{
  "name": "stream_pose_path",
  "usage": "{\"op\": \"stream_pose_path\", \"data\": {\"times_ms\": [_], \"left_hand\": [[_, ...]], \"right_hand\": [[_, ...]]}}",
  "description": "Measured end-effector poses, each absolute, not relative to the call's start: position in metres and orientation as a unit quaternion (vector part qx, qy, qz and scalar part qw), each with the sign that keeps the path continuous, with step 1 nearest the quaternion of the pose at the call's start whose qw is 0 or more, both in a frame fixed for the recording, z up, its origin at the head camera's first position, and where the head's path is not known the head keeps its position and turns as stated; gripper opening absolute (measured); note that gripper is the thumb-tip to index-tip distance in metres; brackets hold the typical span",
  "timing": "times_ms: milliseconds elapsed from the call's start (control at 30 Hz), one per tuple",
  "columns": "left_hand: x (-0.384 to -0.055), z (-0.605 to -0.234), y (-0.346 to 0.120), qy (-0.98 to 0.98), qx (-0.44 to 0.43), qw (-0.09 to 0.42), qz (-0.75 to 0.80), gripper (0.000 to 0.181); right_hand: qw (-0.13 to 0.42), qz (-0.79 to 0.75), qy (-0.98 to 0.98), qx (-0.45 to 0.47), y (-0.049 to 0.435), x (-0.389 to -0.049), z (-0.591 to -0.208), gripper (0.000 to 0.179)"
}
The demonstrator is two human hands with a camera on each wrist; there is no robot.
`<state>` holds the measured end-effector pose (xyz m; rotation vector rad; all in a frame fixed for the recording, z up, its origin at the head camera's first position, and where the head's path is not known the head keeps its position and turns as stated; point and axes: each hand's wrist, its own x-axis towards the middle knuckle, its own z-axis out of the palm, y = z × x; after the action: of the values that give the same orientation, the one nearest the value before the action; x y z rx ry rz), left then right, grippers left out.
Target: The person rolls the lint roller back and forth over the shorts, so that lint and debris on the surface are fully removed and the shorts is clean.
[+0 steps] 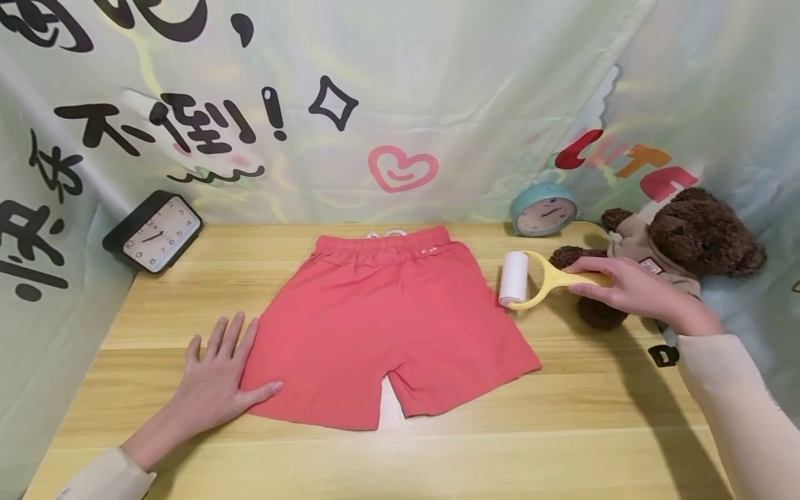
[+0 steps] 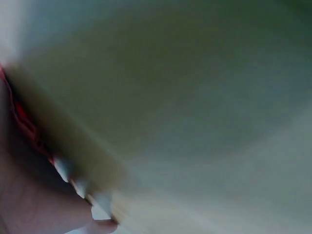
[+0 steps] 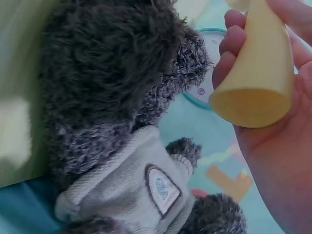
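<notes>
Red shorts (image 1: 375, 312) lie spread out on the wooden table, their waistband toward the back wall. On the shorts' left leg edge rests my left hand (image 1: 215, 378), its fingers spread and thumb lying over the fabric. My right hand (image 1: 631, 285) grips the yellow handle of a lint roller (image 1: 514, 278), whose white roll is at the right edge of the shorts. The right wrist view shows fingers wrapped around the hollow end of that lint roller (image 3: 261, 83). In the left wrist view, part of the left hand (image 2: 39, 200) and a strip of red cloth (image 2: 24, 124) appear, mostly blurred.
A brown teddy bear (image 1: 694, 229) in a beige top sits just behind the right hand. Beside it at the back is a round teal alarm clock (image 1: 544, 210). A black rectangular clock (image 1: 156, 232) stands at the back left. Printed curtains (image 1: 487, 90) enclose the table.
</notes>
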<state>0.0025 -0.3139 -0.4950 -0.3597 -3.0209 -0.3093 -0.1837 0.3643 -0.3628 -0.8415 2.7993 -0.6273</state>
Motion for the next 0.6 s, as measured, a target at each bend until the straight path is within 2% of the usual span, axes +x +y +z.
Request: {"op": "stream_pose_path", "data": {"times_ms": [200, 400, 600], "left_hand": [[0.005, -0.493, -0.317, -0.986, -0.117, 0.017, -0.116, 0.120], [0.007, -0.488, -0.330, -0.981, -0.112, -0.006, -0.157, 0.108], [0.009, -0.478, -0.358, -0.964, -0.120, -0.040, -0.234, 0.094]], "right_hand": [[0.030, -0.247, 0.935, -0.254, 0.360, -0.167, -0.371, 0.025], [-0.010, -0.290, 0.922, -0.256, 0.335, -0.155, -0.375, 0.026], [-0.012, -0.331, 0.896, -0.294, 0.295, -0.147, -0.379, 0.026]]}}
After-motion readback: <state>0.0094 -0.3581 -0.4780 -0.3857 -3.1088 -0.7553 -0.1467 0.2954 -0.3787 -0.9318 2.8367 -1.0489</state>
